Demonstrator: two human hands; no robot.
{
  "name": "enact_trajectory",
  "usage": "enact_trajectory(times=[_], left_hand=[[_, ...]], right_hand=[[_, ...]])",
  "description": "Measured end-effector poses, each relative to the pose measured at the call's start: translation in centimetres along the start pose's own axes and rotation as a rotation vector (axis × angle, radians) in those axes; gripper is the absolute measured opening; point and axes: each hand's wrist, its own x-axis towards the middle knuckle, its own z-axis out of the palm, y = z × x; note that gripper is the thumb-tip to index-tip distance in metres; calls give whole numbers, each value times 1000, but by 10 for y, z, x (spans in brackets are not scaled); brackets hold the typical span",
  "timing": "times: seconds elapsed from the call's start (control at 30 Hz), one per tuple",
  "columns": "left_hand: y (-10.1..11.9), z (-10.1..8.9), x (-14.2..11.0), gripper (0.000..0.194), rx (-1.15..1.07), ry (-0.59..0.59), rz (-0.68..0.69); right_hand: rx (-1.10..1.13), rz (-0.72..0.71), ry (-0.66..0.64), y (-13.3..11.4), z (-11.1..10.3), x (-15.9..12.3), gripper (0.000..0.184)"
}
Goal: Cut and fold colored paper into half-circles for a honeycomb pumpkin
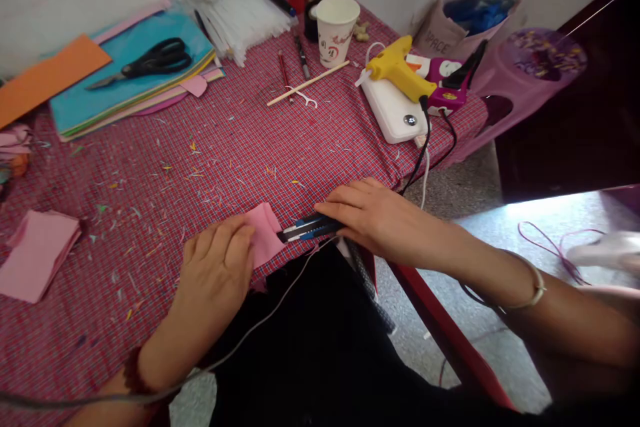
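Observation:
My left hand rests near the table's front edge with its fingers curled on a small pink piece of felt. Right beside it, my right hand lies over a blue and black utility knife, fingers closed on its handle. The knife's tip points left and touches the pink piece. Both lie on the red checked tablecloth, strewn with tiny scraps.
A stack of pink felt pieces lies at left. Black scissors sit on coloured sheets at the back. A yellow glue gun on a white box, paper cups, pens and a stick stand at back right.

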Motion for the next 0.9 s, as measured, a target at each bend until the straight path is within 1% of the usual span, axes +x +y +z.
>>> enact_trajectory(times=[0.07, 0.13, 0.2, 0.27, 0.3, 0.4, 0.53, 0.7, 0.9], left_hand=[[-3, 4, 0, 37, -39, 6, 94], [-7, 8, 2, 49, -121, -35, 188], [-10, 10, 5, 54, -186, -98, 230], [-12, 10, 7, 54, -213, -137, 234], [-13, 9, 8, 58, -217, -155, 234], [-12, 5, 8, 76, -222, -177, 241], [-9, 3, 7, 91, -184, -178, 242], [-6, 5, 7, 98, -154, -157, 250], [-7, 9, 7, 103, -153, -139, 245]], right_hand=[[-3, -17, -21, 0, 0, 4, 34], [-1, -26, -29, -1, 0, 7, 33], [12, -31, -32, -1, 0, 8, 33], [39, -35, -42, -1, -1, 8, 32], [56, -39, -48, -1, -2, 8, 32], [109, -42, -57, -2, -2, 5, 30], [156, -7, -50, -8, -1, -7, 32], [149, 64, -15, -19, 2, -20, 32], [117, 50, -4, -27, 9, -7, 31]])
